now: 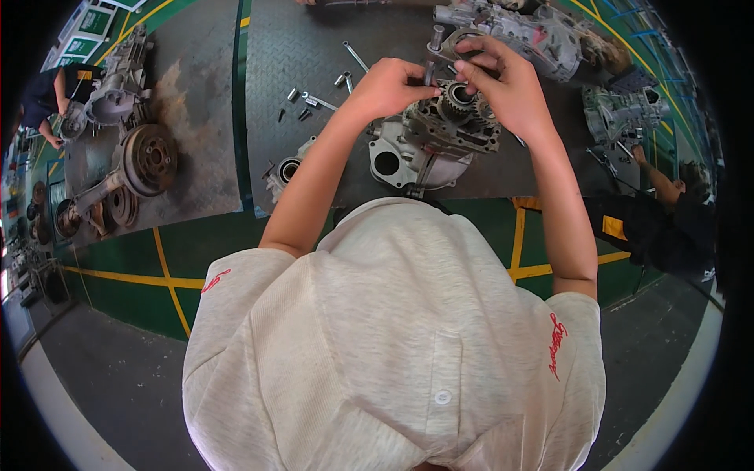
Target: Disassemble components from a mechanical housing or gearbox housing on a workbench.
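Observation:
A gearbox housing (452, 133) with exposed gears (458, 100) stands on the metal-topped bench in front of me. At its upper left is a metal piece with an upright round post (437, 38) and a flat arm; its exact kind is unclear. My left hand (386, 88) is closed, its fingertips pinching the thin rod (429, 74) below that post. From the other side my right hand (506, 82) bends over the gears, thumb and forefinger closed at the end of the flat arm. Its other fingers are curled above.
Wrenches (320, 103), sockets (293, 94) and bolts lie left of the housing, near a smaller round-holed casting (287, 171). Another gearbox (510, 35) sits behind; one more (624, 114) stands right. People work at the left and right edges. A left bench holds an axle with a drum (149, 157).

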The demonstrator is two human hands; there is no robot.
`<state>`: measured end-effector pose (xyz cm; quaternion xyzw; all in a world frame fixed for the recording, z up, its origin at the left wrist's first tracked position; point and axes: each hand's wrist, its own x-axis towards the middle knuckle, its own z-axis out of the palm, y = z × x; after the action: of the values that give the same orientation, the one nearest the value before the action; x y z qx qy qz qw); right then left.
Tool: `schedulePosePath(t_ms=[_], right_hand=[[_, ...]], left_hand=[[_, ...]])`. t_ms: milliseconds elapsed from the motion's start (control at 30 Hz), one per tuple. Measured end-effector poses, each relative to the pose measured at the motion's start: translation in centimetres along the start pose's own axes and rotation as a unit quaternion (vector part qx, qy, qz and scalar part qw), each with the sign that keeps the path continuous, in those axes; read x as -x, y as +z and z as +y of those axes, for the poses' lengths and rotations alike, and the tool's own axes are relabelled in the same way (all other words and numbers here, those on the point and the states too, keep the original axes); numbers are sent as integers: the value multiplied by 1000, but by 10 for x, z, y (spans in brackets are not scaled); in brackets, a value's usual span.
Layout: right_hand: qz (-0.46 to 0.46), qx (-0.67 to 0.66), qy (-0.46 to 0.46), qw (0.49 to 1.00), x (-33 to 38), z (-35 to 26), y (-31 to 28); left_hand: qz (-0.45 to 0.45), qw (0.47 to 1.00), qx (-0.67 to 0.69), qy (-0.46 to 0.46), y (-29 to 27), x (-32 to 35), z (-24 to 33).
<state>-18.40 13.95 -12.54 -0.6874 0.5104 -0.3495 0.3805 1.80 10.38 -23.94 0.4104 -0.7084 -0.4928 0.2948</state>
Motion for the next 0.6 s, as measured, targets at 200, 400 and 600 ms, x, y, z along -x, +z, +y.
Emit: schedulePosePath(t_ms=[200,400,600], right_hand=[[8,69,-1,998,1,-4,-2],[-57,103,7,993,3,-9,-16],[-49,143,14,988,10,-15,-18]], left_hand=[[105,988,-94,65,4,4,6],[80,996,-25,38,6,4,4],[94,994,-62,10,5,7,19]])
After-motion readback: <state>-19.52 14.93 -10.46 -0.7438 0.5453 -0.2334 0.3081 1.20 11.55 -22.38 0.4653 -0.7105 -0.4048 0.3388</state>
